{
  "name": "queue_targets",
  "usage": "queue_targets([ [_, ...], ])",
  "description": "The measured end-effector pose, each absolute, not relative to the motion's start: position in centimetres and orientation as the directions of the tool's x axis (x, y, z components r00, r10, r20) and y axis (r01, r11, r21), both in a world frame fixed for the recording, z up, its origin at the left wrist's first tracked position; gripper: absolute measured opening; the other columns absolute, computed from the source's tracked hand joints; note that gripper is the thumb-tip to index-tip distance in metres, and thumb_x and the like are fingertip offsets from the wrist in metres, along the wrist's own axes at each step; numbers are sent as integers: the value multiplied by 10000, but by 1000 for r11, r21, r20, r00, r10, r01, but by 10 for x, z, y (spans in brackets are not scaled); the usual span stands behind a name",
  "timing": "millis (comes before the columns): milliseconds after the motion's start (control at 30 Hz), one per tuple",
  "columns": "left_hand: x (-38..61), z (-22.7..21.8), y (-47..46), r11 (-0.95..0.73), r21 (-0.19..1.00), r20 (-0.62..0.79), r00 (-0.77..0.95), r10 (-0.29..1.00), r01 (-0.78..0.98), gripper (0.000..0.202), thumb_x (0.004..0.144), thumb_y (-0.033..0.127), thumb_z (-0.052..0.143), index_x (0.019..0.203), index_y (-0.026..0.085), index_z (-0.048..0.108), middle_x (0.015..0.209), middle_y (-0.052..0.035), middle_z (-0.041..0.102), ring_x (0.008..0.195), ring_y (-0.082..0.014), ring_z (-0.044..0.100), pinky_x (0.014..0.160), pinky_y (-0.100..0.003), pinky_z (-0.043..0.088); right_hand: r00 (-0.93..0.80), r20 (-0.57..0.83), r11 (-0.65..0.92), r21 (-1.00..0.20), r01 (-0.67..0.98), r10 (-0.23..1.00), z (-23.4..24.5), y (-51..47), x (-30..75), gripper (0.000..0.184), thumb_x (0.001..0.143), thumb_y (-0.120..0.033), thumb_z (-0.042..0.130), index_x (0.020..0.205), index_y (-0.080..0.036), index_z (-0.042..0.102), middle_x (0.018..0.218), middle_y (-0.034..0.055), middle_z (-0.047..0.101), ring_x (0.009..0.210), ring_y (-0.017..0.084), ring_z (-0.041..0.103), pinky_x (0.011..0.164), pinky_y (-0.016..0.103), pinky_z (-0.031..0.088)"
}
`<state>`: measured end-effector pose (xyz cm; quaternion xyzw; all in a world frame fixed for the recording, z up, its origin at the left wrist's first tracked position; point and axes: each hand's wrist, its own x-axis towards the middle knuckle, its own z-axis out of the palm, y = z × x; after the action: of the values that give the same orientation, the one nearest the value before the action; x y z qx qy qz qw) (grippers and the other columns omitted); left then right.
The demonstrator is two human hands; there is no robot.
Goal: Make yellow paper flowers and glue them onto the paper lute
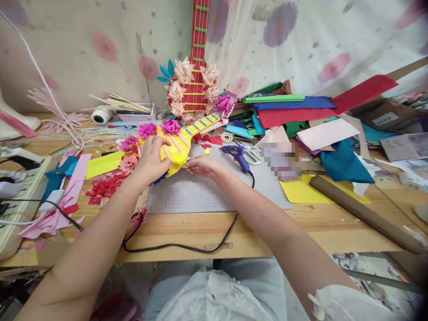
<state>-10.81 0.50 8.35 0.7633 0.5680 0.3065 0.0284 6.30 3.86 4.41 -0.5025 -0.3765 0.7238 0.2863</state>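
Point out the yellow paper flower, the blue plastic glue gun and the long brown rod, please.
Yellow paper flower [179, 156], head view: petals.
Blue plastic glue gun [238, 154], head view: body.
Long brown rod [364, 213], head view: midsection.

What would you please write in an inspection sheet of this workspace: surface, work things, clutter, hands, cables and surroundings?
Surface: wooden table, with a grey cutting mat on it.
Work things: yellow guitar-shaped piece with pink flowers and a yellow flower; glue gun on the mat.
Clutter: red scraps at left; stacked coloured sheets and a brown roll at right.
Hands: left hand on the yellow piece; right hand beside the yellow flower, contact unclear.
Cables: black cable loops along the table's front; power strip with plugs at left.
Surroundings: floral curtain behind; red guitar-shaped piece upright before it.
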Motion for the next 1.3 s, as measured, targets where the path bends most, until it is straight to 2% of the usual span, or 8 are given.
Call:
queue_targets([
  [233, -102, 79, 2, -399, 288, 375, 281, 884, 871, 374, 650, 154, 545, 1001, 217, 430, 1108, -89, 477, 1139, -269, 410, 947, -445, 346, -387, -458, -540, -831, -132, 800, 44, 37, 65, 236, 746, 8, 562, 633, -169, 453, 522, -15, 577, 499, 82, 578, 531, 181, 466],
  [533, -94, 66, 3, -447, 189, 414, 342, 844, 874, 625, 606, 268, 678, 1153, 199, 383, 1315, -164, 372, 1265, -336, 316, 1030, -511, 222, -413, -415, -518, -837, -175, 810, 46, 35, 69, 117, 769, -80, 572, 700, -156, 516, 596, 36, 644, 586, 121, 627, 606, 234, 521],
  [700, -89, 62, 8, -458, 177, 442, 345, 828, 871, 574, 645, 214, 633, 1164, 180, 392, 1325, -178, 383, 1287, -330, 306, 1057, -520, 178, -417, -378, -478, -863, -165, 827, 48, 37, 70, 126, 794, -137, 573, 680, -150, 521, 622, 39, 656, 571, 109, 629, 583, 215, 521],
  [867, -88, 63, 11, -466, 199, 456, 340, 823, 862, 528, 650, 152, 592, 1149, 175, 421, 1312, -175, 410, 1283, -321, 324, 1058, -514, 186, -421, -378, -478, -864, -159, 824, 50, 38, 70, 124, 808, -108, 525, 693, -152, 524, 621, 42, 661, 574, 105, 629, 561, 196, 519],
  [1067, -88, 63, 13, -462, 149, 446, 358, 821, 874, 522, 650, 122, 556, 1152, 188, 427, 1283, -155, 452, 1259, -304, 363, 1051, -500, 199, -406, -371, -471, -864, -180, 835, 50, 38, 70, 148, 804, -63, 466, 701, -169, 474, 607, 38, 659, 593, 111, 633, 590, 217, 526],
  [1300, -88, 62, 13, -479, 167, 433, 372, 821, 862, 500, 652, 114, 529, 1138, 173, 427, 1260, -160, 462, 1243, -295, 371, 1054, -491, 197, -367, -343, -414, -901, -133, 864, 52, 39, 68, 170, 772, -48, 501, 726, -189, 416, 590, 5, 637, 554, 95, 618, 577, 212, 512],
])
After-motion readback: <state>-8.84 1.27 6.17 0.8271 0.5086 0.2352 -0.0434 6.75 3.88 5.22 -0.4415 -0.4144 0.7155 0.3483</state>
